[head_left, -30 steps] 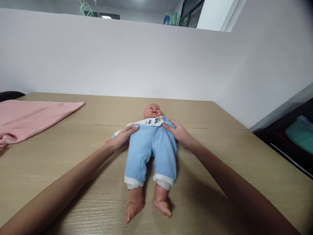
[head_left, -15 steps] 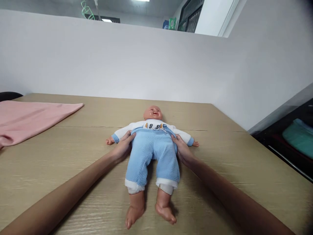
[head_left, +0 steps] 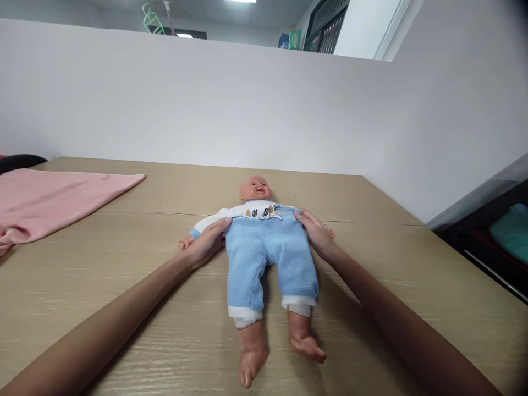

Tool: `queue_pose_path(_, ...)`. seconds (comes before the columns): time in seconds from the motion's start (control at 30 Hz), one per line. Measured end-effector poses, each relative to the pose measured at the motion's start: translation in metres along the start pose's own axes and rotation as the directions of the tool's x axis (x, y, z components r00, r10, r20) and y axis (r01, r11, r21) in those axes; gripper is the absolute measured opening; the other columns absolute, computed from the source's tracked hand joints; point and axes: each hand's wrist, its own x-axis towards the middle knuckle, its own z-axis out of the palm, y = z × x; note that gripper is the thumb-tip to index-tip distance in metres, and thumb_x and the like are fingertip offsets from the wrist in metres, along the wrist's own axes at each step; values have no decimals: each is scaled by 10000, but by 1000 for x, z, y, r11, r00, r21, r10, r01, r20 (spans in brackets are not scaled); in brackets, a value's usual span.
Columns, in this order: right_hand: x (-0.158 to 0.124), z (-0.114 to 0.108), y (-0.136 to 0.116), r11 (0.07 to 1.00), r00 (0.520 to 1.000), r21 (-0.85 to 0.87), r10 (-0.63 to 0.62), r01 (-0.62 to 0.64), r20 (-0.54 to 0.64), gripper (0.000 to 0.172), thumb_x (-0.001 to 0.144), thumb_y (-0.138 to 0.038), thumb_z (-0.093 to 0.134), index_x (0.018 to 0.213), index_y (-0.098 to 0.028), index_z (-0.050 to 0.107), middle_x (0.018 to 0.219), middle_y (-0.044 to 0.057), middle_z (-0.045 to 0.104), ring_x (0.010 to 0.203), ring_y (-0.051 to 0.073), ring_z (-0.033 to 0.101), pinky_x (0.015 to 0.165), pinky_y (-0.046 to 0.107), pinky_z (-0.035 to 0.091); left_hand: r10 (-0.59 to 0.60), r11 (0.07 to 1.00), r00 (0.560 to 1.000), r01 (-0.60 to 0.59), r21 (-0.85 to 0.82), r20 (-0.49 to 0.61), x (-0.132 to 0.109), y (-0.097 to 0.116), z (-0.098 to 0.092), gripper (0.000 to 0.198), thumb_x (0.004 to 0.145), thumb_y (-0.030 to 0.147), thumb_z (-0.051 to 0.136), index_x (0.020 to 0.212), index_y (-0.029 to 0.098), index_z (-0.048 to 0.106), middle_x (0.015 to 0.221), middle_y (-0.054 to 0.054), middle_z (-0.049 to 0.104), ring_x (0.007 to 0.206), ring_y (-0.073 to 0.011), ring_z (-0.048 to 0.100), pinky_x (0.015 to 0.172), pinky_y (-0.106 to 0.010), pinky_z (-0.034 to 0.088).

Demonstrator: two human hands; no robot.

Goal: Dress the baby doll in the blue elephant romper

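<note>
A baby doll (head_left: 256,190) lies on its back on the wooden table (head_left: 124,308), head away from me, bare feet toward me. It wears a white top with a printed face and light blue fleece trousers (head_left: 268,258) with white cuffs. My left hand (head_left: 206,242) grips the trousers' waistband at the doll's left side, beside the doll's outstretched arm. My right hand (head_left: 315,234) grips the waistband on the other side and covers the doll's other arm. Both hands have their fingers closed on the fabric.
A pink cloth (head_left: 49,201) lies spread at the table's far left. A white partition wall (head_left: 247,110) runs behind the table. To the right, a dark shelf (head_left: 487,242) holds a teal folded item (head_left: 511,231).
The doll has shifted a little to the right and its legs now angle rightward. Both hands have moved up with the waistband, which sits higher on the doll's chest than half a second ago.
</note>
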Motion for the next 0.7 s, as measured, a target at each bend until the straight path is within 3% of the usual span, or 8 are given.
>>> queue_pose_path(0.17,7,13,2,989,985,-135,-82,62,-151,441,825,-683,664,915,-251,650,987,76,744,1024,303,664,1021,477,517,135,990,966,-124,61,-221,-2,-9,4,346,952,551,778,1064,230,709,1080,-4,725,992,-177,638,881,-260,510)
queue_pose_path(0.27,11,23,-16,969,955,-211,-180,130,-235,314,863,-479,648,1063,-238,667,1168,123,720,1100,313,631,1053,493,480,243,970,931,-226,91,-274,-1,-13,8,359,954,566,771,1047,227,699,1075,-3,706,994,-166,612,863,-242,486)
queue_pose_path(0.33,14,36,-39,924,933,-302,-301,234,-199,284,866,-336,651,1133,-246,692,1267,119,707,1165,308,603,1087,482,454,299,954,908,-286,86,-294,0,-14,11,355,945,553,781,1060,228,696,1083,-10,710,995,-174,615,882,-259,483)
queue_pose_path(0.4,20,56,-66,804,890,-426,-457,416,6,205,930,-262,600,1096,-241,718,1217,102,746,1155,289,635,1079,462,468,346,938,885,-335,90,-312,-1,-14,13,345,936,539,792,1064,235,690,1085,-11,716,992,-185,620,901,-278,478)
queue_pose_path(0.53,46,110,-110,640,806,-511,-334,574,488,190,1027,-220,561,1078,-198,742,1171,89,800,1126,243,712,1014,382,525,500,863,804,-432,263,-321,-10,-13,19,351,944,560,786,1058,241,695,973,2,684,940,-186,590,887,-281,454)
queue_pose_path(0.57,55,124,-115,561,751,-535,-268,631,604,244,1053,-200,514,1145,-174,739,1217,113,794,1150,246,712,1018,383,524,534,839,787,-445,315,-310,-12,-13,20,356,950,570,779,1054,240,697,946,4,668,923,-185,579,874,-280,449)
queue_pose_path(0.6,66,138,-118,483,659,-516,-185,707,729,272,1058,-179,505,1217,-153,724,1277,134,778,1187,252,705,1027,384,522,554,820,778,-449,354,-297,-14,-14,21,355,959,574,769,1052,240,696,936,4,659,915,-185,571,866,-280,445)
queue_pose_path(0.7,94,175,-115,427,428,-381,-13,820,904,349,895,-147,775,1235,-222,754,1285,71,792,1139,235,732,952,317,546,568,800,773,-437,412,-282,-17,-16,21,314,999,551,731,1065,245,691,950,1,651,916,-185,565,861,-282,436)
